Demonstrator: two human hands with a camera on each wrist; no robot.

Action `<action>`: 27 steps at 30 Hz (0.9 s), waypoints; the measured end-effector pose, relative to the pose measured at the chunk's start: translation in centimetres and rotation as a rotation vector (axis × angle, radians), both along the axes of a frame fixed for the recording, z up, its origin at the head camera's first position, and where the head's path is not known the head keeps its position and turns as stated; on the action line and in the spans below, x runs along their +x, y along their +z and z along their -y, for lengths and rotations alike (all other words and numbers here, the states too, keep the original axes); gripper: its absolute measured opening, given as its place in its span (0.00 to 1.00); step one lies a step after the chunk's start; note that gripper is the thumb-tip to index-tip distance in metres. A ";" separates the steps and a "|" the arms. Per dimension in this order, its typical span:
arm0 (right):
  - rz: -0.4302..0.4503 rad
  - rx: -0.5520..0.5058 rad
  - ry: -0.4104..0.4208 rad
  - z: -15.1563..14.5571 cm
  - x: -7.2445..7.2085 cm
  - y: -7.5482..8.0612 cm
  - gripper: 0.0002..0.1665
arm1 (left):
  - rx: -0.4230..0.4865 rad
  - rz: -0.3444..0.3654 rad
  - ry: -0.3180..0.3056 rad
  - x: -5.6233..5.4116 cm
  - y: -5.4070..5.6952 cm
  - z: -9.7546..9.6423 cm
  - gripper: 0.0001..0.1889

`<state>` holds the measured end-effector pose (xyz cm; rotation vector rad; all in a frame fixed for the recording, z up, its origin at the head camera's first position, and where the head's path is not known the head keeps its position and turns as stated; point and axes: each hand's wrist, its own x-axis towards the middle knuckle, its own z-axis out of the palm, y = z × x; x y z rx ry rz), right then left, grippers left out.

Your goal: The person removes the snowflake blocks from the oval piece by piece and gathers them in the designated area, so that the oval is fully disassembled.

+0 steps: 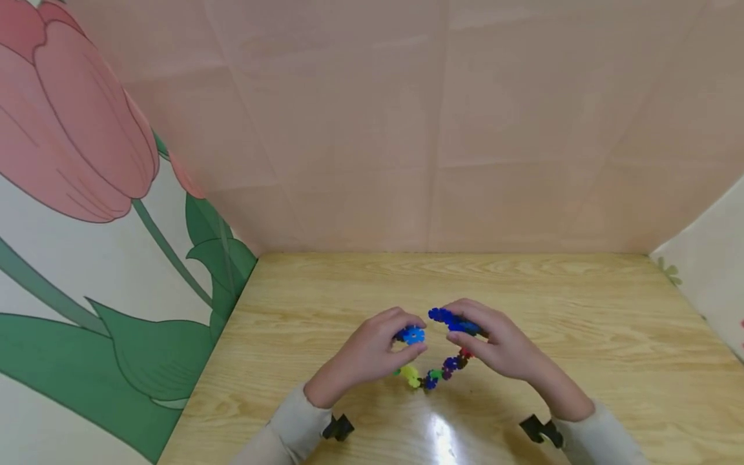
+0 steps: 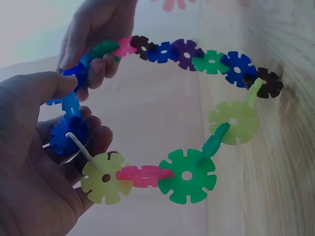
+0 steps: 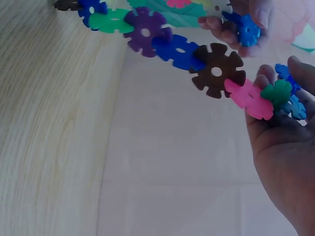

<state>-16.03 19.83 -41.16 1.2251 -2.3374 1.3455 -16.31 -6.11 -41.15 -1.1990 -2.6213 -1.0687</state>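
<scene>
A chain of notched plastic snowflake discs (image 2: 187, 189) in yellow, green, pink, purple, brown and blue curves between both hands. My left hand (image 1: 369, 345) holds one end between thumb and fingers, where a light blue disc (image 1: 414, 335) faces the right hand. Thumb and fingers of my right hand (image 1: 500, 339) grip the other end, around blue and green discs. From that grip a dark blue disc (image 1: 440, 315) sticks out toward the left hand. A small gap separates the two ends in the head view. The chain's middle sags low toward the table.
The wooden table (image 1: 279, 303) lies under the hands, with a bright glare spot near its front. Behind it rises a pinkish sheet wall (image 1: 430, 129). A tulip-printed panel (image 1: 145, 361) borders the left side, and a pale panel (image 1: 715, 271) the right.
</scene>
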 end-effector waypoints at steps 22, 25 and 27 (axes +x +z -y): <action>0.162 -0.111 -0.019 1.1 -1.2 -1.7 0.22 | 0.003 0.178 0.051 -1.2 -2.2 0.8 0.21; 0.125 -0.084 -0.064 1.3 -1.3 -1.7 0.21 | -0.004 0.181 0.049 -1.4 -2.3 0.8 0.21; 0.098 -0.080 -0.076 1.4 -1.3 -1.8 0.20 | -0.012 0.174 0.048 -1.5 -2.4 0.8 0.21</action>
